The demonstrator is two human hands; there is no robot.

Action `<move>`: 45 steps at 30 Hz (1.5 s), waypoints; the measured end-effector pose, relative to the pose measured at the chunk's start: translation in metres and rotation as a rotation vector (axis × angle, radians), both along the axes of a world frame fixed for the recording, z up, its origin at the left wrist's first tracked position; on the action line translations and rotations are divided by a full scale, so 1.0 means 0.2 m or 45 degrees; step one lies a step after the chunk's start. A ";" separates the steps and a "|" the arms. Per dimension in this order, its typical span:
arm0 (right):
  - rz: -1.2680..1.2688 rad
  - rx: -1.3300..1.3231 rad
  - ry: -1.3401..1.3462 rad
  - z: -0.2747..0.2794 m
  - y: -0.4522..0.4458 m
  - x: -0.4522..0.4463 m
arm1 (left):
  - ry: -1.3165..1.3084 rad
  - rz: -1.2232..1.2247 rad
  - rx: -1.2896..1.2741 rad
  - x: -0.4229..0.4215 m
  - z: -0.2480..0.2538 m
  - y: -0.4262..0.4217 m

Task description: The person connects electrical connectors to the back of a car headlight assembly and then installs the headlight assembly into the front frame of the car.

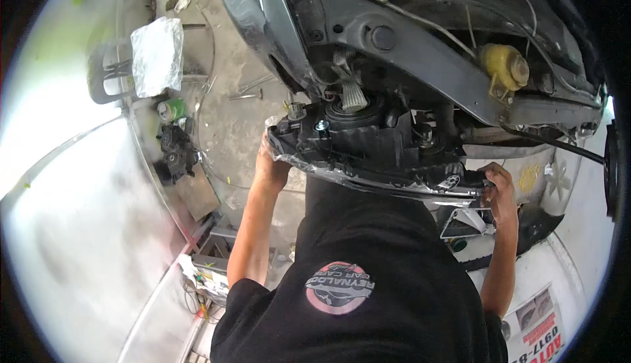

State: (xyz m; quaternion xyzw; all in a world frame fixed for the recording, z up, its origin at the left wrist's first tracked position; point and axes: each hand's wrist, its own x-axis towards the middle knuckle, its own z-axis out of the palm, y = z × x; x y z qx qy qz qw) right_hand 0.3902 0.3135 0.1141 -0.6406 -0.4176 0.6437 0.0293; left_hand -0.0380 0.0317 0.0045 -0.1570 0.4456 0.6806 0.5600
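Head view, left to right: your left hand (271, 169) is curled round the left end of the headlight (374, 146), fingers part-closed on it, some hidden beneath. The headlight sits between your hands, just off the front edge of the car (420, 60). If your left hold slipped on its shiny clear rim (315, 169), that end could tip towards the floor (230, 126); whether the rim is wrapped in film is hard to make out. Further across, a grey braided strap (354, 97) meets the headlight's round back; pulling away might strain it, since its upper end runs into shadow and what it joins is hidden. Swinging too close to the car's edge could scrape either surface. At the right end, your right hand (501, 189) has its fingers bent over the corner; how firmly they press, you cannot tell. Beyond, a poster (536, 330) is cut off at the bottom right.
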 end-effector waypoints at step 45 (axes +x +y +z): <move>0.976 0.685 0.541 -0.86 0.19 -1.31 | 0.545 -0.118 -0.111 0.04 0.18 0.01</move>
